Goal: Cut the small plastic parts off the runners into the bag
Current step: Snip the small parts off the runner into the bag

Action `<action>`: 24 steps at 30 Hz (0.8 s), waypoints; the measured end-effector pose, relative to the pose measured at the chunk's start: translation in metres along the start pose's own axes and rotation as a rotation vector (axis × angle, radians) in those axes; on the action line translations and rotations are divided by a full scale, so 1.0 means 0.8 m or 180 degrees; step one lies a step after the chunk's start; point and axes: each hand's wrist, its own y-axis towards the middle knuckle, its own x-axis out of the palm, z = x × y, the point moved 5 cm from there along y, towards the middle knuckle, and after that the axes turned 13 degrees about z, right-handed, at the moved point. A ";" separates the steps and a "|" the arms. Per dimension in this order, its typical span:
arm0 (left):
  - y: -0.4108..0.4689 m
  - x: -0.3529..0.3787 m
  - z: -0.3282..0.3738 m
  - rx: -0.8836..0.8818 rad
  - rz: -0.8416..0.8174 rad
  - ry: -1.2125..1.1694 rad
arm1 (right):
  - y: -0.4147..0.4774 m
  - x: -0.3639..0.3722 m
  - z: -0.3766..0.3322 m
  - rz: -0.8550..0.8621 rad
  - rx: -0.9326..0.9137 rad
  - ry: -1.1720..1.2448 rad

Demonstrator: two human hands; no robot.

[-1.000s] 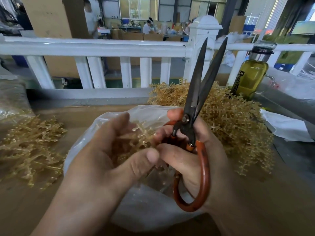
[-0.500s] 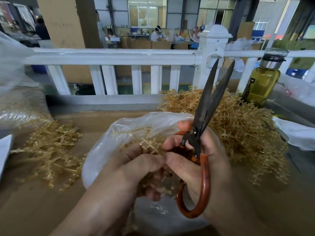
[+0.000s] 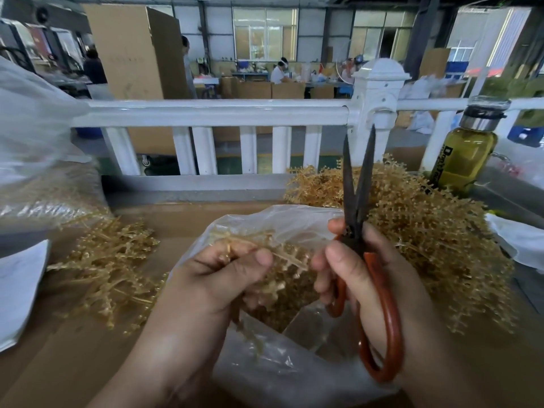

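Observation:
My left hand (image 3: 223, 278) pinches a tan plastic runner (image 3: 282, 254) with small parts on it, held over the mouth of a clear plastic bag (image 3: 279, 375). Loose cut parts lie inside the bag. My right hand (image 3: 368, 278) grips scissors (image 3: 357, 201) with orange-red handles; the dark blades point up and stand slightly apart, just right of the runner. A large heap of tan runners (image 3: 435, 240) lies behind and right of the bag. A smaller pile of runners (image 3: 114, 266) lies on the left.
A brown cardboard surface (image 3: 59, 363) carries everything. A bottle of yellow-green liquid (image 3: 465, 154) stands at the back right. A white railing (image 3: 212, 113) runs across the back. A filled clear bag (image 3: 44, 184) sits far left, white plastic sheet (image 3: 518, 242) at the right edge.
My hands have drawn slightly apart, the left now pinching the runner between thumb and fingers. The scissor blades have turned more upright and narrowed. The camera view has shifted.

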 end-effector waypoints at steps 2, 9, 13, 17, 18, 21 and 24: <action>0.004 -0.007 0.003 0.0037 0.0074 -0.0109 | 0.005 -0.004 -0.008 -0.0021 0.0023 -0.0245; 0.010 -0.008 0.016 0.0133 0.0150 -0.0206 | 0.018 -0.009 -0.031 -0.0540 -0.0381 -0.1619; 0.017 -0.014 0.020 0.0112 0.0079 0.0164 | 0.015 -0.014 -0.027 -0.0911 -0.0466 -0.2027; 0.020 -0.009 0.020 -0.0031 0.0043 0.0166 | 0.014 -0.023 -0.019 -0.0932 -0.0526 -0.2012; 0.021 -0.007 0.018 -0.0058 0.0056 0.0116 | 0.012 -0.025 -0.014 -0.0943 -0.0518 -0.2088; 0.025 -0.002 0.008 -0.0111 0.0108 0.0052 | 0.009 -0.032 0.001 -0.1005 -0.0461 -0.2245; 0.023 -0.005 -0.001 -0.0039 0.0244 -0.0032 | 0.008 -0.039 0.006 -0.0941 -0.0355 -0.2119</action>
